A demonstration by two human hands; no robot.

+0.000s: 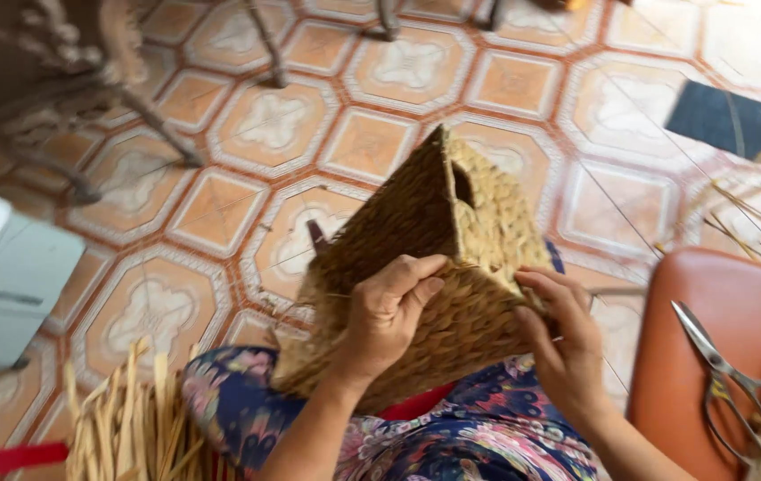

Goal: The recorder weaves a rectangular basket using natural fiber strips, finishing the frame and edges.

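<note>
Both hands grip the woven basket (434, 267) tilted on the lap, left hand (387, 313) clasping its near wall and right hand (563, 334) pinching its right corner, apparently inspecting the weave; next, probably a steady turn of the basket.

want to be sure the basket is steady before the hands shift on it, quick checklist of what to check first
1. Left hand on the woven basket: ok, fingers curl over its lower edge.
2. Right hand on the basket: ok, fingertips press the right corner.
3. Basket supported: ok, it rests tilted on the lap, over the floral dress.
4. Scissors out of the way: ok, they lie on the orange seat, apart from both hands.
5. Loose straw bundle clear of the basket: ok, it lies by the left knee, not touching.
6. Weave at the held edge finished: cannot tell, the picture is blurred.
</note>
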